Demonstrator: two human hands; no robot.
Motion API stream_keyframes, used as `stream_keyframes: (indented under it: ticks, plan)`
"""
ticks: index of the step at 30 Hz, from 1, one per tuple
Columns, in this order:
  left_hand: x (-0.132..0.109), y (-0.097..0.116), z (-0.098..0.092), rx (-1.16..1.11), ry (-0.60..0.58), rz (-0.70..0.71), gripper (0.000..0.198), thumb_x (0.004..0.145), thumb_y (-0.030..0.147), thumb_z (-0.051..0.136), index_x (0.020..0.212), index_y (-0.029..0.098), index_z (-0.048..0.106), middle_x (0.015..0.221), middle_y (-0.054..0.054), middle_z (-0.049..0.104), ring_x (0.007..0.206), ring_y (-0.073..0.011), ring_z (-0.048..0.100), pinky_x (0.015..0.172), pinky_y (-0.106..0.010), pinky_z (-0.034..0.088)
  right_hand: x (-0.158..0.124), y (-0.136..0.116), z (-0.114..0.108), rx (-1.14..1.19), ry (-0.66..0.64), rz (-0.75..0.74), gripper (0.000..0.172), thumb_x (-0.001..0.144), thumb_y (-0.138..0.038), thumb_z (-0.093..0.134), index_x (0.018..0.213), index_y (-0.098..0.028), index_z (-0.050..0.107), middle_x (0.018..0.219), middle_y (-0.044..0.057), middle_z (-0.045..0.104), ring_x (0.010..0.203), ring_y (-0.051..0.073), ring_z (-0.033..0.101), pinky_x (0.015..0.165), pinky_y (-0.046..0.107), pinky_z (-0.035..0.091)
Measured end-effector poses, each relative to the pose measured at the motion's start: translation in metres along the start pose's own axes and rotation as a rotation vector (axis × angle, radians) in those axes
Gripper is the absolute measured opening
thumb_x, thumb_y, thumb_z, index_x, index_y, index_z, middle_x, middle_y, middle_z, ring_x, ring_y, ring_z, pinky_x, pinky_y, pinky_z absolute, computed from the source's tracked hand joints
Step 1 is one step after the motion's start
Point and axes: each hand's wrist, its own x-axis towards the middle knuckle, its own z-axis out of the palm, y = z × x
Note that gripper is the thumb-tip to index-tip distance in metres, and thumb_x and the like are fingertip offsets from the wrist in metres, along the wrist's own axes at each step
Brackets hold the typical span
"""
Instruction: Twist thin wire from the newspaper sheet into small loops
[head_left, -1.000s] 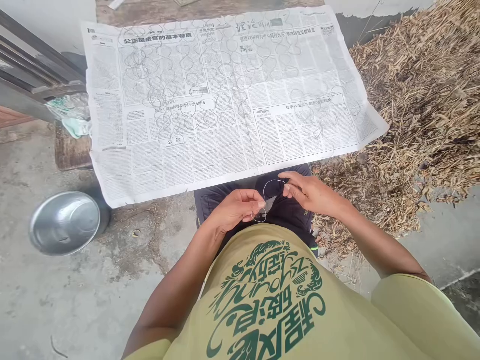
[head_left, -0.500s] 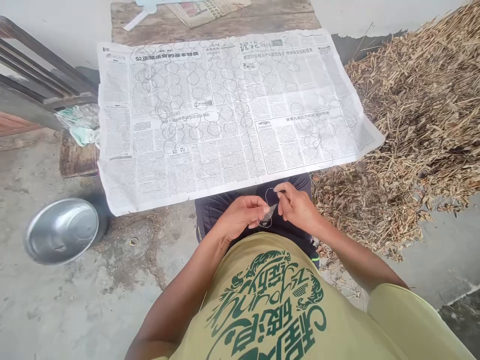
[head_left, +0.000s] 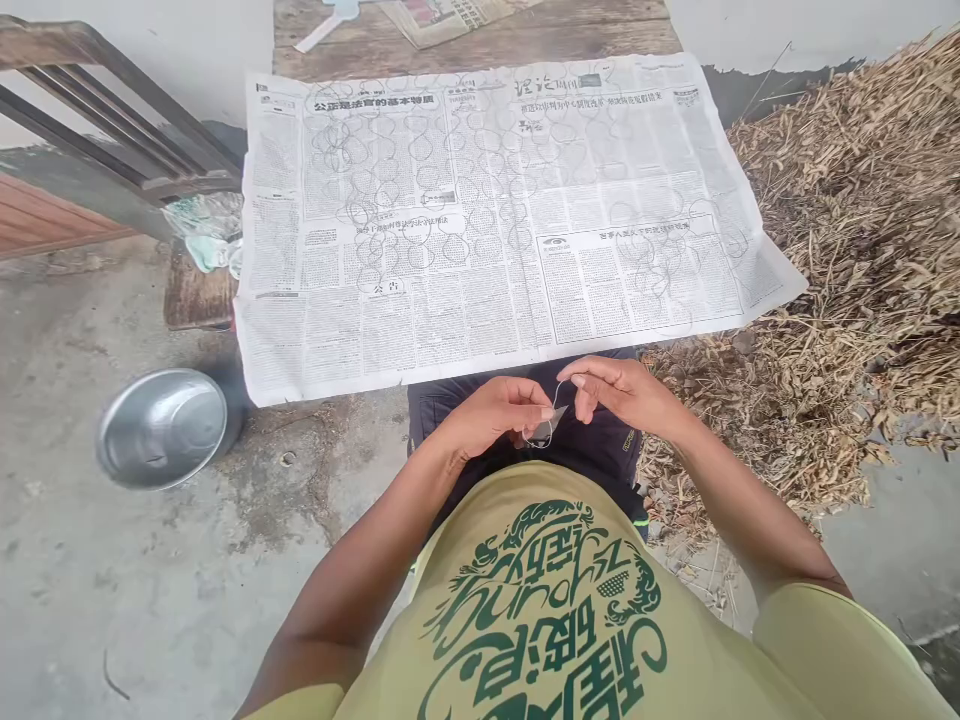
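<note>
Straighter and shorter than before, our white strand (head_left: 556, 393) seems less slack: left hand (head_left: 499, 412) pinching it tightly, right hand (head_left: 619, 390) half-curled, nipping its upper end.

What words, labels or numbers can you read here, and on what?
"公正是法官的基本特质": headline on the spread newspaper
"理论": same newspaper, top
"公告": same newspaper, lower left
"young": the shirt
"破浪", probably: same shirt
Too stylised, small or blurred: other shirt characters, other newspaper text, the printed paper behind, the trousers' label
</note>
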Motion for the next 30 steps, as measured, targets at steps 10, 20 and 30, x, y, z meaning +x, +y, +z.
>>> stream_keyframes:
  ticks: [10, 20, 30]
  plan:
    - [0.0, 0.0, -0.003, -0.092, 0.036, -0.022, 0.036, 0.077, 0.038, 0.097, 0.098, 0.013, 0.082, 0.075, -0.002, 0.069, 0.065, -0.0104, 0.061, 0.063, -0.023, 0.049, 0.003, 0.004, -0.009, 0.084, -0.114, -0.016, 0.03, 0.114, -0.048, 0.058, 0.118, -0.022, 0.073, 0.075, -0.002, 0.08, 0.067, 0.015, 0.078, 0.071, 0.031, 0.062]
    - [-0.012, -0.011, 0.024, -0.215, 0.191, 0.114, 0.048, 0.09, 0.059, 0.086, 0.102, 0.014, 0.08, 0.074, -0.002, 0.071, 0.054, -0.0089, 0.06, 0.048, -0.02, 0.047, 0.003, 0.021, 0.008, 0.08, 0.254, -0.133, 0.032, 0.113, -0.052, 0.058, 0.116, -0.023, 0.072, 0.076, -0.001, 0.08, 0.069, 0.015, 0.075, 0.074, 0.032, 0.063]
    - [-0.016, -0.003, 0.031, -0.228, 0.174, 0.074, 0.044, 0.078, 0.049, 0.098, 0.091, 0.013, 0.076, 0.065, 0.001, 0.069, 0.047, -0.0084, 0.057, 0.041, -0.02, 0.045, 0.0, 0.001, -0.016, -0.394, 0.022, -0.438, 0.02, 0.112, -0.029, 0.063, 0.117, -0.028, 0.083, 0.104, 0.005, 0.081, 0.095, 0.018, 0.074, 0.087, 0.036, 0.06]
